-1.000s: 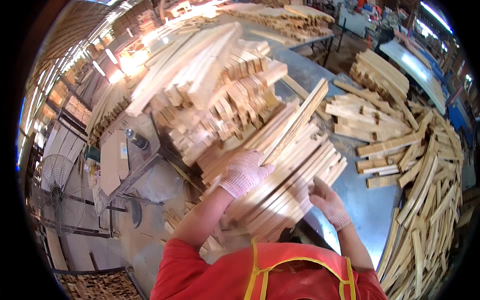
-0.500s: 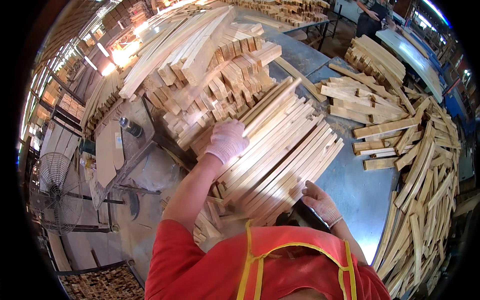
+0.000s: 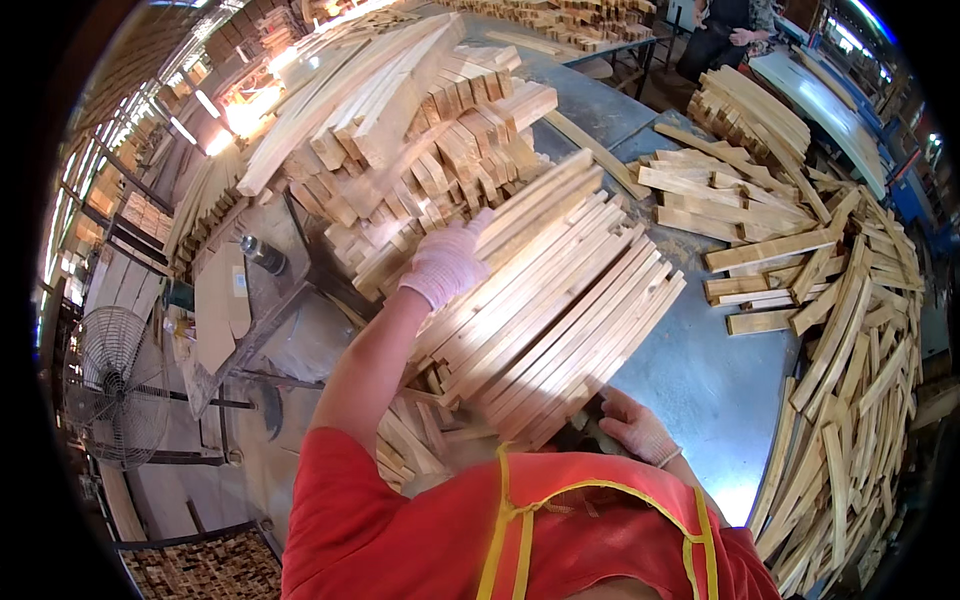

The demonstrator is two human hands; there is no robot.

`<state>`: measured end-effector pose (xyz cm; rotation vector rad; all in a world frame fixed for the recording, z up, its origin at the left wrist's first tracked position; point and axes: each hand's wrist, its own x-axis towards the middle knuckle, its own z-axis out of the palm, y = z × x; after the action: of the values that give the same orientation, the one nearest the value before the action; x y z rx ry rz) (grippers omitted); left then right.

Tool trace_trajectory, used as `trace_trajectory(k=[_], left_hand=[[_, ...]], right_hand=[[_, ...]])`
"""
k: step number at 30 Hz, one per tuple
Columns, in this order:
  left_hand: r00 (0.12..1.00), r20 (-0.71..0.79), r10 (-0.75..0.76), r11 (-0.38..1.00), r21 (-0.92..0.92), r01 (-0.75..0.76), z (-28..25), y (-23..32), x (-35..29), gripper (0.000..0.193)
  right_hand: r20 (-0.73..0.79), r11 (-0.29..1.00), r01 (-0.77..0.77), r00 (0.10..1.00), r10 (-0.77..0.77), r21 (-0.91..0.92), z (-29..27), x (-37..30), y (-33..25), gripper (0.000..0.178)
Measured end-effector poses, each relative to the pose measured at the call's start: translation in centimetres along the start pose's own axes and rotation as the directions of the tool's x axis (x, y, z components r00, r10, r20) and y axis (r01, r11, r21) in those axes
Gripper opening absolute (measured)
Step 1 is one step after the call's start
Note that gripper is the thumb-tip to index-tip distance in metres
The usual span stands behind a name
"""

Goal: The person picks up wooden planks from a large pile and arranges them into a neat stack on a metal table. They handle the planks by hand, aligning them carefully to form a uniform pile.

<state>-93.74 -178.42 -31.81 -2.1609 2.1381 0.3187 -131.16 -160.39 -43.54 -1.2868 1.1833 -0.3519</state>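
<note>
Pale wooden strips [image 3: 560, 300] lie side by side in a broad slanting stack in front of me. My left hand [image 3: 447, 264], in a light knitted glove, is at the upper left ends of the stack, its fingers closed about the end of a wooden strip [image 3: 540, 208]; the fingertips are partly hidden. Close to the lower right ends of the stack is my gloved right hand [image 3: 638, 428], fingers bent and apart from the thumb, with no strip visible in it. Dark shapes beneath that hand are too unclear to name.
Thicker wooden pieces [image 3: 440, 150] are piled beyond the stack. Loose strips [image 3: 850, 330] heap along the right edge of the blue-grey metal table [image 3: 700, 370]. At left are a wire fan [image 3: 115, 385] and a side table with a dark bottle [image 3: 262, 254]. A person [image 3: 735, 35] stands far right.
The wooden strip at my left hand has dropped flatter against the stack, and that hand has shifted slightly left. My right hand has moved a little down and left. The far person's arms have moved.
</note>
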Motion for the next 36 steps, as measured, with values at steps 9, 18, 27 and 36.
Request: trace_trajectory(k=[9,18,27,36], left_hand=[[0.919,-0.338,0.201,0.976,-0.016,-0.219,-15.4,3.9,-11.5,0.089],[0.861,-0.507,0.040,0.999,0.039,-0.024,-28.3,-5.0,-6.3,0.085],[0.961,-0.248,0.125,0.966,-0.190,-0.175,-27.7,-10.4,2.2,0.067],[0.873,-0.487,0.014,0.922,0.345,0.177,-28.2,-8.4,4.3,0.073]], right_hand=[[0.002,0.999,-0.019,1.000,0.019,-0.026,-0.3,-0.8,1.0,0.076],[0.084,0.992,0.015,0.996,-0.005,-0.123,2.3,-1.2,0.1,0.068],[-0.158,0.960,0.093,0.978,-0.138,-0.265,-0.4,-4.3,4.2,0.057],[-0.693,0.976,-0.174,0.720,0.036,-0.130,-13.5,-13.6,15.8,0.065]])
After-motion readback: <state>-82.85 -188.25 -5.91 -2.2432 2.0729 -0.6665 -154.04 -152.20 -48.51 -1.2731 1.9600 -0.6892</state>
